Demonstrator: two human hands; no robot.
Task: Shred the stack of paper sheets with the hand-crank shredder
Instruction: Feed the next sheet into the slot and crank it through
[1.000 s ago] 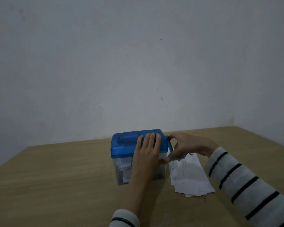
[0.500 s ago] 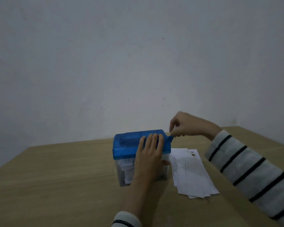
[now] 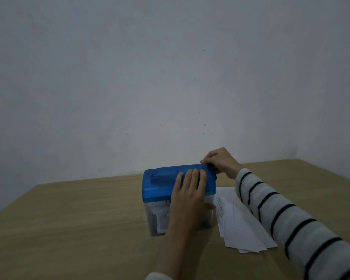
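A small shredder with a blue top and a clear bin holding white paper strips stands on the wooden table. My left hand lies flat over the front right of the blue top, fingers straight, thumb against the bin's right side. My right hand is at the top's far right corner, fingers curled round the blue crank handle, which is mostly hidden. A stack of white paper sheets lies on the table just right of the shredder, partly under my right sleeve.
A plain pale wall rises right behind the table. The table's back edge runs close behind the shredder and its right edge slants down at the far right.
My right hand has carried the crank from low at the shredder's right side up and over to the far top corner. My left hand has kept its place on the top.
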